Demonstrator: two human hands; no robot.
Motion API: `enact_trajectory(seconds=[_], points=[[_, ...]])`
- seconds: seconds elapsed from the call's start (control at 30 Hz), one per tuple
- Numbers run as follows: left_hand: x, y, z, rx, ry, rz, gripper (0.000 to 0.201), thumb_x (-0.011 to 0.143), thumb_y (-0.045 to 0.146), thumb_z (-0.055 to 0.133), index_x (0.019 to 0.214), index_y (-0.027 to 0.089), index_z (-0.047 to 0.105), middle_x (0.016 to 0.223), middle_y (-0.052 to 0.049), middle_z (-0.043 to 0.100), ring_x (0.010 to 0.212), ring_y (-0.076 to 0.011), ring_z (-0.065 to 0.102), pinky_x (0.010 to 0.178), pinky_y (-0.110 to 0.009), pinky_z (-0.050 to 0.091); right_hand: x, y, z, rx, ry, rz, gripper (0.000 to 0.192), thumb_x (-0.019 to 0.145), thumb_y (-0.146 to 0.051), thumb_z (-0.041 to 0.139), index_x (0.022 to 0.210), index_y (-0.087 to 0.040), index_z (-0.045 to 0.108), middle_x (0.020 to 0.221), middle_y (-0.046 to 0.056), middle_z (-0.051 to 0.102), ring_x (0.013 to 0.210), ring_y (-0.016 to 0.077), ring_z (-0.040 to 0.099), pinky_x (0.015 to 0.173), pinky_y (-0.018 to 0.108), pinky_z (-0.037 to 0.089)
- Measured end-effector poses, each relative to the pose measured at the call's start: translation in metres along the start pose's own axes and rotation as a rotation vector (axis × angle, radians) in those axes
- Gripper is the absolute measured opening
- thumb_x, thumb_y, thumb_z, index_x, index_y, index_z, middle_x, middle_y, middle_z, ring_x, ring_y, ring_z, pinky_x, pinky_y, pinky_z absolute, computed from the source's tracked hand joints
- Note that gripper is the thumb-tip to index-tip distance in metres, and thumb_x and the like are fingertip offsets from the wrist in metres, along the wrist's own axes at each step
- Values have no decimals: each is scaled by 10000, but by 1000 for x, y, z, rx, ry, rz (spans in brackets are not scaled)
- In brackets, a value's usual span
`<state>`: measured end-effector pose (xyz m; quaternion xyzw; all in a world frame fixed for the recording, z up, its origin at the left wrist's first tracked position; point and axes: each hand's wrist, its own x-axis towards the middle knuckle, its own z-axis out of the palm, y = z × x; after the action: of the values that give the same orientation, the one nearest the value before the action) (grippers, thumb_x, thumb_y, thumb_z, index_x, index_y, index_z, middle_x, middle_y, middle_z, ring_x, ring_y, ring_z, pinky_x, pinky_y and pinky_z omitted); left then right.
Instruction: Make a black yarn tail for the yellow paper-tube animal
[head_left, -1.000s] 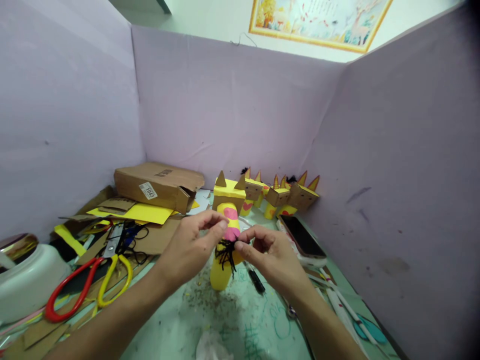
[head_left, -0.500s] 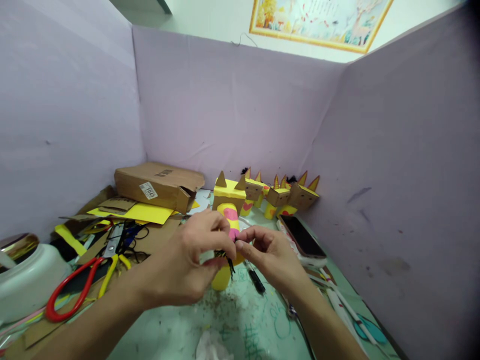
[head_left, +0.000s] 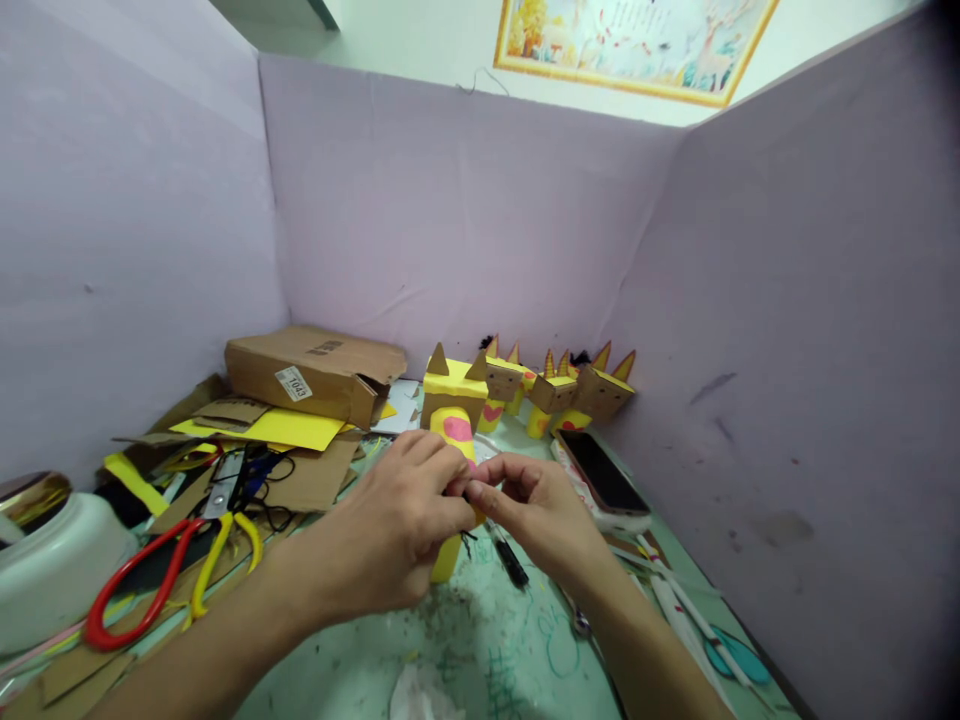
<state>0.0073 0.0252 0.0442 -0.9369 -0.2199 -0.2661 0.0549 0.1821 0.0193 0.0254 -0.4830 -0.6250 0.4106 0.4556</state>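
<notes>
Both hands are meeting at mid-table, fingertips pinching together over a yellow paper figure (head_left: 450, 440) w/ a pink patch & cardboard ears. L hand (head_left: 397, 530) is curling over the figure's lower body, covering most of it; R hand (head_left: 536, 510) is coming in from the right, thumb & forefinger closing on the same spot. A bit of black yarn (head_left: 466, 542) is hanging below the pinch, strands dangling just above the green table (head_left: 480, 650). Can't tell which hand is actually gripping the yarn, fingers are overlapping. The figure is standing upright on the table, its yellow base showing under the L hand.

Behind it, a row of similar yellow figures (head_left: 555, 390) is lining up along the purple back wall. A phone (head_left: 600, 475) is lying just right of the R hand. A black pen (head_left: 510, 560) is lying on the table below the R hand. Off to the left: red-handled scissors (head_left: 135, 590) & yellow-handled scissors (head_left: 221, 560) are lying side by side, w/ a cardboard box (head_left: 315, 370) & yellow paper (head_left: 277, 428) further back. A white container (head_left: 52, 560) is sitting at the far left edge
</notes>
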Motion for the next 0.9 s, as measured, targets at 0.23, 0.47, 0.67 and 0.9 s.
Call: enact_trajectory(seconds=[0.23,0.47,0.67,0.9], points=[[2,0,0,-316,121,-128,161,797,43,439,749,156,544,790,-31,543,774,-164,464,718,-325,359,1,-3,1,22,1,4,196,658,-342,642,718,-155,640,666,20,601,581,134,501,542,260,385],[11,2,4,-649,95,-705,140,767,254,478,679,165,540,682,-17,561,668,-164,502,622,-282,367,-2,-10,-3,-102,241,-24,330,637,-389,646,884,-173,614,695,-12,548,489,87,373,441,223,285],[13,3,9,-812,142,-740,192,737,353,476,666,176,501,654,-2,507,642,-156,460,599,-277,363,-9,-24,-1,-117,82,33,235,630,-382,645,574,-156,612,505,-18,480,478,92,363,449,233,250],[13,11,4,-667,150,-669,151,773,276,490,670,177,537,733,-10,569,701,-154,500,653,-271,368,-9,-18,0,-87,56,9,278,677,-415,645,651,-139,678,554,-2,527,518,94,387,476,225,274]])
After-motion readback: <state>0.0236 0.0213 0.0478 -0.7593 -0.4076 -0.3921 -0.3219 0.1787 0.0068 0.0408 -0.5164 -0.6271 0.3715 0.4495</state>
